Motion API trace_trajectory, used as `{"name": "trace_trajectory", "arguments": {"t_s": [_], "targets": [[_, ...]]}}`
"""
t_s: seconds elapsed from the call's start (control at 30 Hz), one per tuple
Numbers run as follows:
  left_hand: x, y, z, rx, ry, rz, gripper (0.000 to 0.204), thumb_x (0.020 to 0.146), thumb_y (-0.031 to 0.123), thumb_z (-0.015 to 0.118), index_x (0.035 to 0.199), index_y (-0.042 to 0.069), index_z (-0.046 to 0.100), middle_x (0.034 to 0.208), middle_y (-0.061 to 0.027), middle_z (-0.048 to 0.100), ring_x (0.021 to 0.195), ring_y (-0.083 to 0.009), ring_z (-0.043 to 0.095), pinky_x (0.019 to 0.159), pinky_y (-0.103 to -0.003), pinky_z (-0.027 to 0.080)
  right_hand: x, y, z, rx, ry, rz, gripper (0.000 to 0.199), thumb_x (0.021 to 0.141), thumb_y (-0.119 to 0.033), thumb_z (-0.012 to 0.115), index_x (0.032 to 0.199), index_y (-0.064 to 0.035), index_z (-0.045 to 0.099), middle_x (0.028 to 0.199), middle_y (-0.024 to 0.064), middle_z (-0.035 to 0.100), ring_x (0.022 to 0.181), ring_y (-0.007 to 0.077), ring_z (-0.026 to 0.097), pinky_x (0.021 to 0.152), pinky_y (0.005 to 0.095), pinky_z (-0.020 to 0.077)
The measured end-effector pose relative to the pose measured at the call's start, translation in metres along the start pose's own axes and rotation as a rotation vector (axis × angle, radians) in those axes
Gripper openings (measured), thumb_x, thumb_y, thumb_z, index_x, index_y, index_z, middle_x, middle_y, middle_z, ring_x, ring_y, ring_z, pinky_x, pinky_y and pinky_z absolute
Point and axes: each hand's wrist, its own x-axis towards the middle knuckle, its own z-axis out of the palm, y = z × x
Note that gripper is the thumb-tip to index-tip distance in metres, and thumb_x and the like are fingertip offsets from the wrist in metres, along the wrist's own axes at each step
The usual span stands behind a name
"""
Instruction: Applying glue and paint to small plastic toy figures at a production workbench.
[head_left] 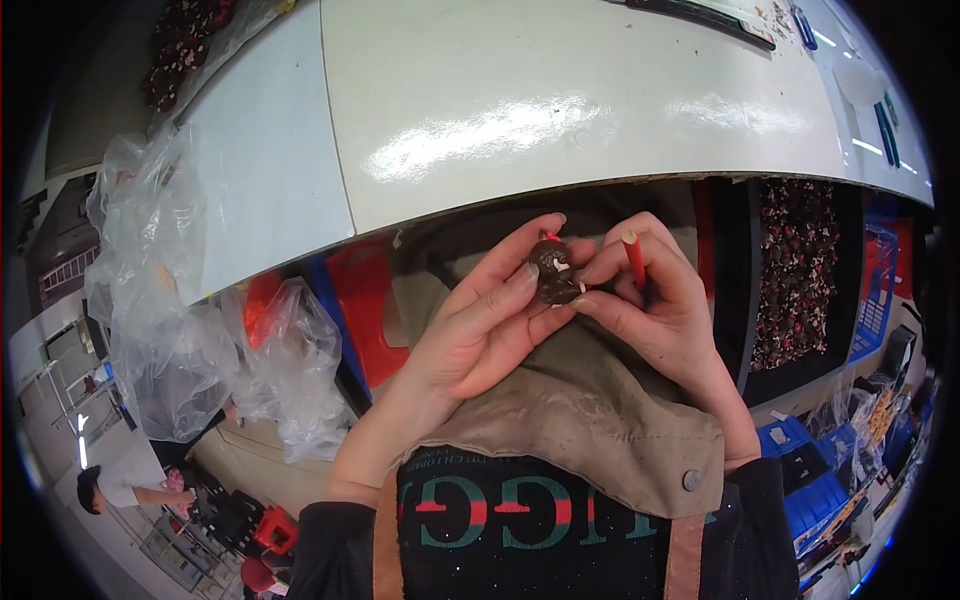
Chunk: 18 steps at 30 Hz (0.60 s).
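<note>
Over my lap, my left hand is closed round a small dark brown figurine, thumb against its near side. The figurine has a rounded upper part, a red bit at its top and pale patches on the front. My right hand grips a thin red stick-shaped tool, its pale end pointing up between the fingers. The tool's lower end is hidden in the hand. The right thumb and fingertips are at the figurine's right side, close to its pale spots.
A glossy white table lies ahead of me. On the right, a black tray is filled with many small brown, red and white pieces. Clear plastic bags hang at the left, near a red stool. Another person is at lower left.
</note>
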Motion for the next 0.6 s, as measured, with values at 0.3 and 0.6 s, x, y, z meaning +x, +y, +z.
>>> {"name": "trace_trajectory", "arguments": {"t_s": [0.3, 0.6], "targets": [[-0.01, 0.006, -0.013, 0.08, 0.062, 0.01, 0.047, 0.092, 0.016, 0.051, 0.135, 0.008, 0.033, 0.129, -0.0123, 0.046, 0.124, -0.0321, 0.043, 0.097, -0.037, 0.043, -0.001, 0.003, 0.018, -0.05, 0.013, -0.015, 0.023, 0.069, 0.005, 0.071, 0.087, -0.0035, 0.059, 0.095, 0.0013, 0.045, 0.058, 0.0019, 0.031, 0.052, 0.017, 0.0276], [-0.019, 0.012, -0.026, 0.018, 0.031, -0.038, 0.034, 0.094, 0.016, 0.05, 0.127, 0.011, 0.044, 0.115, -0.0035, 0.054, 0.106, -0.0131, 0.055, 0.088, -0.028, 0.049, -0.002, 0.01, 0.029, -0.054, 0.021, -0.054, 0.025, 0.073, 0.0, 0.071, 0.095, -0.0054, 0.06, 0.093, 0.0017, 0.053, 0.07, 0.005, 0.045, 0.05, 0.0181, 0.0314]]}}
